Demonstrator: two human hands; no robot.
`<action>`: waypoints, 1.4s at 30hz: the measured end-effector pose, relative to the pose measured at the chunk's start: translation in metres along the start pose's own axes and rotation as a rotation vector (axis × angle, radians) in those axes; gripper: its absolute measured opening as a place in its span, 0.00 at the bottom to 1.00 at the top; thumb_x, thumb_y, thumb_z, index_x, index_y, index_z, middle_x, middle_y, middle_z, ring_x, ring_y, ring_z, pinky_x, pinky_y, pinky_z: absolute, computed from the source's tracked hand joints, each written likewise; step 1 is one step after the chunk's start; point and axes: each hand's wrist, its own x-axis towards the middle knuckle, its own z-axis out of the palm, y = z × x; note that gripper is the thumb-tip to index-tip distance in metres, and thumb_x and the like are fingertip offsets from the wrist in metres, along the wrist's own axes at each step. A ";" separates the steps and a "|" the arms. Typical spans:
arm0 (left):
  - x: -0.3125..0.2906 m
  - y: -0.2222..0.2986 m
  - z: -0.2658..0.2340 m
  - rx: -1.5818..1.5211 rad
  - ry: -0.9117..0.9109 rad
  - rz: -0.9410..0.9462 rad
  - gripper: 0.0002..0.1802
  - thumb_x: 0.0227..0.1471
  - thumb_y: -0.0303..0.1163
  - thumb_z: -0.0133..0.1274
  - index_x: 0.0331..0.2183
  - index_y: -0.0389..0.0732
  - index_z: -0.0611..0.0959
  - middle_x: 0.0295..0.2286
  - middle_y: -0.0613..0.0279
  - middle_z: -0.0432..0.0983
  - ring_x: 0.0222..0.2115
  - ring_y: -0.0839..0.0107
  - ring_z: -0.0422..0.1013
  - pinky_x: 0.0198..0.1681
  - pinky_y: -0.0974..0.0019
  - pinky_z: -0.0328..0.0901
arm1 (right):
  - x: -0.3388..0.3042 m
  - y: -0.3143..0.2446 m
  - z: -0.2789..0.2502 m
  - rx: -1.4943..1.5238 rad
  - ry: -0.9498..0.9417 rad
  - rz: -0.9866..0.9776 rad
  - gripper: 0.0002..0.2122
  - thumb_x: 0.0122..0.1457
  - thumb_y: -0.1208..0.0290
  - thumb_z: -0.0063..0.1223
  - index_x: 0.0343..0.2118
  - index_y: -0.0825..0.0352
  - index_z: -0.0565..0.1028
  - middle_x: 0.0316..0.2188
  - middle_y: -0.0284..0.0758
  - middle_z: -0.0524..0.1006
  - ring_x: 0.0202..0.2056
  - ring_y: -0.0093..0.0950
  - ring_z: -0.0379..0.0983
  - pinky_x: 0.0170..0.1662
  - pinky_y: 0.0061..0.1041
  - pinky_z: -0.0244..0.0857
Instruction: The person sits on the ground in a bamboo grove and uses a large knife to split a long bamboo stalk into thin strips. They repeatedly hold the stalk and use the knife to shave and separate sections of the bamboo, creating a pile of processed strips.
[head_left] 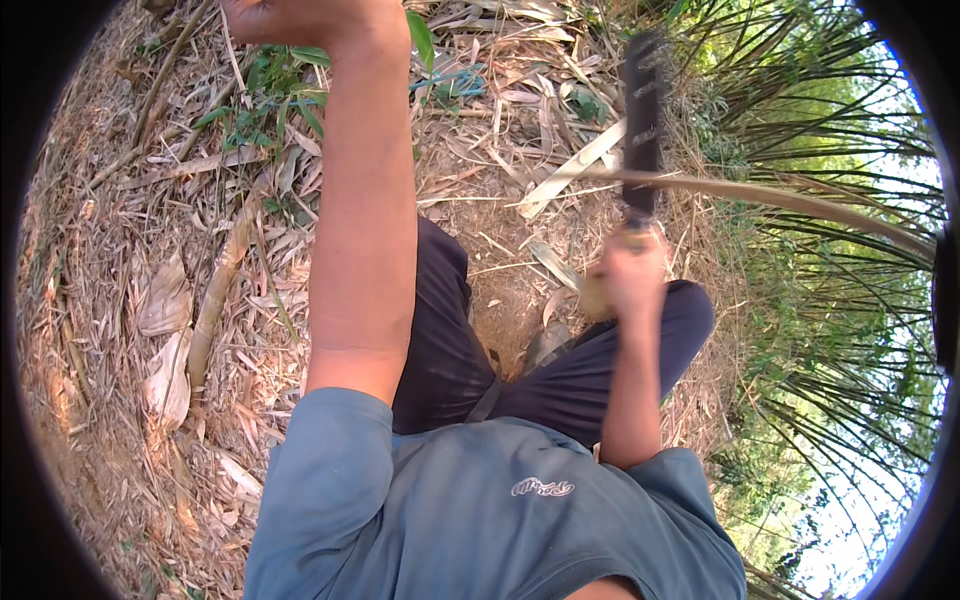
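Dark steel blade (643,120), blurred, sticks up from the right hand (632,275), fingers wrapped tight round its handle. The blade sits right at a long pale stalk (780,198) running off to the right. Left hand (300,20) is up at the top edge, looks closed, but on what I can't tell, it's cut off. Risks, imo: blade glancing off the springy stalk & coming down toward the dark-trousered legs (600,370) just below; dry leaves (160,300) underfoot could slip w/ a hard swing.
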 end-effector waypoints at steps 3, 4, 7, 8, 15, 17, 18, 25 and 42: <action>-0.004 -0.004 0.003 0.036 -0.034 0.025 0.16 0.55 0.39 0.45 0.19 0.44 0.66 0.16 0.72 0.57 0.14 0.79 0.55 0.18 0.73 0.50 | 0.020 0.138 0.040 -0.213 -0.018 0.153 0.04 0.54 0.76 0.54 0.30 0.71 0.74 0.17 0.32 0.73 0.17 0.25 0.71 0.22 0.28 0.67; 0.004 -0.001 0.011 0.017 -0.035 0.049 0.17 0.55 0.39 0.45 0.19 0.44 0.66 0.16 0.71 0.58 0.14 0.79 0.55 0.18 0.73 0.50 | 0.035 0.138 0.034 -0.170 -0.034 0.139 0.04 0.54 0.77 0.53 0.30 0.71 0.73 0.17 0.33 0.73 0.17 0.25 0.70 0.22 0.28 0.67; 0.003 0.002 -0.001 0.055 -0.019 0.030 0.17 0.55 0.40 0.45 0.18 0.44 0.67 0.15 0.70 0.58 0.14 0.78 0.55 0.18 0.71 0.51 | 0.025 0.107 0.015 -0.103 0.089 0.084 0.02 0.55 0.80 0.51 0.32 0.70 0.72 0.17 0.32 0.72 0.17 0.24 0.69 0.21 0.26 0.67; 0.006 0.005 0.003 0.059 -0.013 0.040 0.18 0.55 0.41 0.45 0.18 0.43 0.67 0.15 0.70 0.58 0.14 0.77 0.56 0.19 0.71 0.51 | 0.025 0.064 0.008 -0.018 0.110 -0.014 0.02 0.55 0.80 0.51 0.32 0.70 0.72 0.18 0.32 0.72 0.17 0.23 0.69 0.21 0.25 0.68; 0.001 -0.007 -0.006 0.158 -0.046 0.120 0.21 0.56 0.43 0.44 0.16 0.43 0.66 0.14 0.70 0.58 0.14 0.76 0.56 0.20 0.68 0.52 | -0.002 -0.047 -0.036 0.071 0.052 -0.064 0.05 0.53 0.82 0.48 0.31 0.65 0.73 0.18 0.29 0.72 0.19 0.18 0.70 0.23 0.22 0.67; -0.003 -0.017 0.003 0.084 -0.096 0.083 0.20 0.56 0.42 0.44 0.16 0.44 0.65 0.14 0.70 0.57 0.14 0.76 0.55 0.20 0.69 0.51 | 0.022 0.124 0.005 -0.568 0.003 -0.150 0.04 0.52 0.76 0.53 0.31 0.69 0.75 0.19 0.34 0.75 0.19 0.25 0.74 0.23 0.28 0.71; 0.003 -0.021 -0.006 0.074 -0.070 0.088 0.20 0.56 0.42 0.44 0.16 0.44 0.65 0.14 0.71 0.57 0.15 0.77 0.54 0.20 0.69 0.51 | 0.017 0.141 0.022 -0.448 0.009 -0.029 0.04 0.52 0.76 0.54 0.31 0.69 0.75 0.20 0.34 0.76 0.18 0.24 0.73 0.23 0.28 0.70; 0.001 -0.001 0.001 0.098 -0.006 0.080 0.20 0.55 0.41 0.44 0.16 0.44 0.65 0.15 0.71 0.56 0.15 0.77 0.53 0.19 0.69 0.49 | 0.007 0.013 -0.017 0.042 0.125 -0.107 0.04 0.55 0.79 0.55 0.33 0.68 0.73 0.18 0.31 0.73 0.22 0.19 0.71 0.27 0.22 0.68; -0.004 -0.003 -0.004 0.155 -0.023 0.192 0.20 0.55 0.43 0.44 0.17 0.42 0.67 0.16 0.68 0.61 0.17 0.76 0.58 0.21 0.67 0.53 | 0.004 -0.025 -0.027 0.124 0.177 -0.085 0.02 0.55 0.80 0.53 0.31 0.69 0.72 0.19 0.33 0.74 0.18 0.22 0.70 0.25 0.24 0.68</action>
